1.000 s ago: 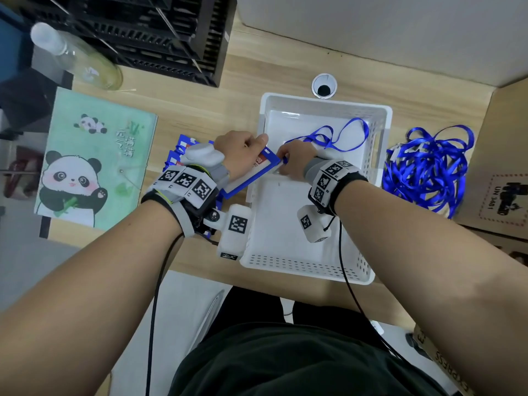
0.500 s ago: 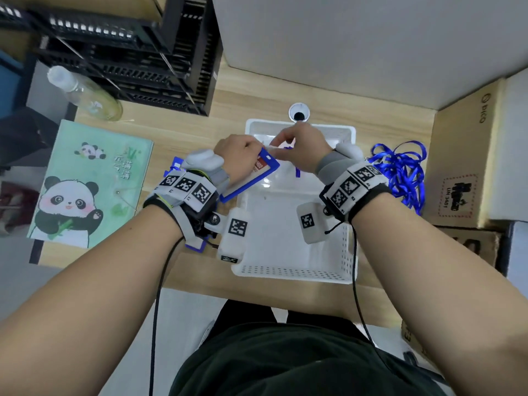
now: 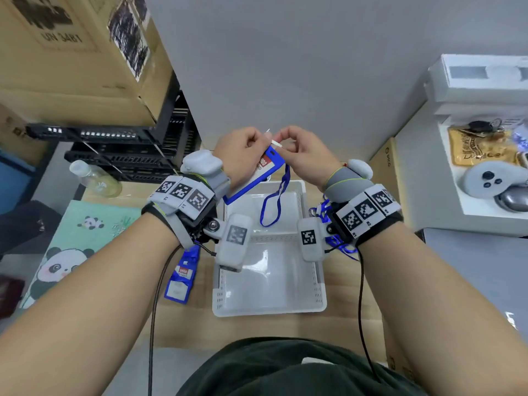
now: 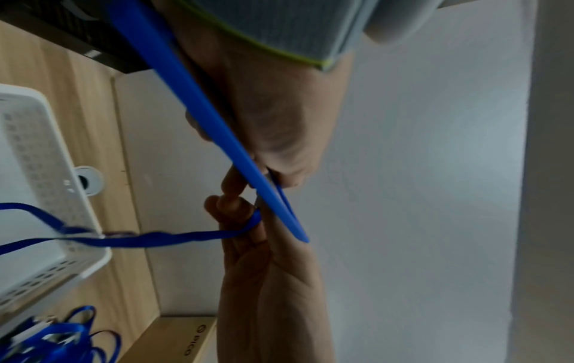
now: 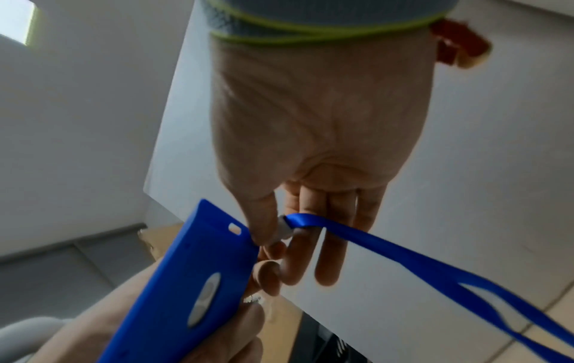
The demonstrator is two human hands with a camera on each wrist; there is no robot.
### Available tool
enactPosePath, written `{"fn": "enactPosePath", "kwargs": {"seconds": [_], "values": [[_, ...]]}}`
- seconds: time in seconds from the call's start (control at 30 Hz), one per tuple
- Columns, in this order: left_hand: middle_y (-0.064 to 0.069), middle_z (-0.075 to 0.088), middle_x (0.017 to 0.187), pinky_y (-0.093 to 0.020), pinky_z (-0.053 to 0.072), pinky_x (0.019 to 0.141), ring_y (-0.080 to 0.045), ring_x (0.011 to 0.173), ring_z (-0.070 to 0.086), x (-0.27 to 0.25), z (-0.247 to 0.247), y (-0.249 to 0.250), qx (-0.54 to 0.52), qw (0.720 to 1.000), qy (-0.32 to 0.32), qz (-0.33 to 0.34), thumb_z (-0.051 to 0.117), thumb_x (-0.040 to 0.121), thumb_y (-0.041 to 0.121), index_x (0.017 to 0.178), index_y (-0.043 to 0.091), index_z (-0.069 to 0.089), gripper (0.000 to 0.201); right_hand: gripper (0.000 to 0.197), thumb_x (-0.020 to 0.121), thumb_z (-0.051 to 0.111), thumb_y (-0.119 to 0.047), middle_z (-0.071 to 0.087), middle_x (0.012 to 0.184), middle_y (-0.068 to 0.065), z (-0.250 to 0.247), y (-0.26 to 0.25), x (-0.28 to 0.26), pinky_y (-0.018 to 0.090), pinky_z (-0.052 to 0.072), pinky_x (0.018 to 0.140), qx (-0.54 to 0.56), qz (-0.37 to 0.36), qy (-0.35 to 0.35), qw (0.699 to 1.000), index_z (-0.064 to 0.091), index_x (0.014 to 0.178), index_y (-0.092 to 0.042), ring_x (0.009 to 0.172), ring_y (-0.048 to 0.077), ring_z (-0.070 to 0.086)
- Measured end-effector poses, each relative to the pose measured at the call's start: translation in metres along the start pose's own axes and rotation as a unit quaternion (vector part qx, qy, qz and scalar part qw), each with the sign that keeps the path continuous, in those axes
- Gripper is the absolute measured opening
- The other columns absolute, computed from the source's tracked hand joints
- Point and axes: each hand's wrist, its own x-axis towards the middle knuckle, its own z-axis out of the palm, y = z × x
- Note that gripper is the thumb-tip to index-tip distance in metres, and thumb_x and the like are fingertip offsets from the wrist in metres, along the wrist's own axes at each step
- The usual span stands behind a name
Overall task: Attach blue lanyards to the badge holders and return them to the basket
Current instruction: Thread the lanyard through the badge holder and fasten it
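Observation:
I hold a blue badge holder (image 3: 258,174) raised above the white basket (image 3: 268,308). My left hand (image 3: 243,151) grips the holder along its edge, seen edge-on in the left wrist view as a blue strip (image 4: 217,122). My right hand (image 3: 300,152) pinches the white clip end of a blue lanyard (image 3: 274,201) at the holder's top slot (image 5: 235,229). The lanyard (image 5: 403,255) hangs in a loop down toward the basket. The basket holds nothing that I can see.
More blue badge holders (image 3: 181,277) lie left of the basket. A heap of blue lanyards (image 3: 328,221) lies to its right, partly behind my wrist. A panda notebook (image 3: 71,247), a clear bottle (image 3: 94,178), black trays and cardboard boxes (image 3: 71,52) surround the desk.
Both hands have risen from the basket, lifting the badge holder and lanyard up in front of the wall. The head view has tilted upward.

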Motion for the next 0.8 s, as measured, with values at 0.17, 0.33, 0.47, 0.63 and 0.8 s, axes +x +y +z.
{"fn": "enactPosePath", "kwargs": {"seconds": [0.17,0.33,0.47,0.63,0.8], "values": [[0.000,0.072,0.077,-0.029,0.050,0.063,-0.013,0.063,0.065,-0.008,-0.015,0.031,-0.017,0.998,-0.027,0.056,0.047,0.097,0.043,0.097,0.024,0.059,0.022,0.030,0.100,0.043,-0.027,0.053,0.055,0.007,-0.019,-0.028,-0.016,0.031,0.042,0.059,0.097,0.037,-0.024,0.994,0.058,0.085,-0.006,0.052,0.022,0.043],[0.001,0.073,0.079,-0.029,0.052,0.066,-0.010,0.068,0.067,-0.017,-0.016,0.035,0.012,0.996,-0.037,0.076,0.051,0.097,0.039,0.106,0.023,0.063,0.021,0.035,0.101,0.048,-0.035,0.035,0.053,-0.006,-0.025,-0.026,-0.025,0.025,0.030,0.048,0.005,0.019,0.028,0.999,0.069,0.078,-0.019,0.050,0.013,0.028],[0.003,0.072,0.082,-0.025,0.051,0.069,-0.008,0.071,0.066,-0.021,-0.019,0.030,0.009,0.998,-0.034,0.058,0.053,0.096,0.038,0.098,0.018,0.070,0.026,0.028,0.095,0.059,-0.037,0.035,0.039,-0.016,-0.029,-0.027,-0.032,0.026,0.027,0.047,-0.026,0.017,0.064,0.997,0.074,0.087,-0.015,0.049,0.014,0.026],[0.012,0.064,0.069,-0.008,0.040,0.053,0.003,0.056,0.057,-0.025,-0.026,0.027,0.030,0.997,-0.019,0.071,0.052,0.098,0.034,0.092,0.018,0.070,0.024,0.027,0.086,0.071,-0.039,0.040,0.041,-0.017,-0.033,-0.032,-0.037,0.019,0.028,0.048,-0.055,0.029,0.070,0.996,0.076,0.088,-0.013,0.041,0.004,0.031],[0.009,0.067,0.073,-0.020,0.045,0.062,-0.005,0.065,0.060,-0.029,-0.030,0.028,0.023,0.996,-0.002,0.083,0.054,0.097,0.035,0.087,0.020,0.068,0.023,0.036,0.077,0.079,-0.040,0.037,0.047,-0.011,-0.028,-0.032,-0.035,0.022,0.027,0.048,-0.066,0.046,0.065,0.995,0.075,0.083,-0.005,0.042,0.005,0.028]]}}
